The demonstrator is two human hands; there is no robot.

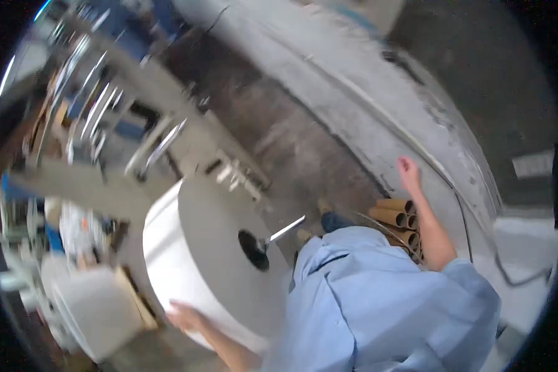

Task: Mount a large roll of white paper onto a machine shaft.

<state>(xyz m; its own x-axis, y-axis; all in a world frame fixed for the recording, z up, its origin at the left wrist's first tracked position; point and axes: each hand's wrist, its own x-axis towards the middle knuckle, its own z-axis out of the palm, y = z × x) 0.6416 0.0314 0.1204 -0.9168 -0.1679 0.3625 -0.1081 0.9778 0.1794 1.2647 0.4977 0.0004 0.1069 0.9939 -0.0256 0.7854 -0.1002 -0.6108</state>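
Note:
A large white roll [180, 260], paper-like in look, stands on its curved side to my left. Its flat grey-white face is turned toward me. From the dark core hole [253, 250] at its centre sticks out a shiny metal bar [286, 229]. My left hand [185, 317] lies on the roll's near outer edge, fingers stretched over the white surface. Away from the roll, my right hand [407, 170] is raised beside the pale wall. Its fingers look curled in, with nothing visible in them, though the picture is blurred.
Several brown cardboard tubes [398, 217] are stacked by the wall at my right. Machine frames with metal rollers [164, 146] fill the left side. A wrapped white block [96, 310] lies at the lower left. A cable [462, 223] hangs along the pale ledge [353, 118].

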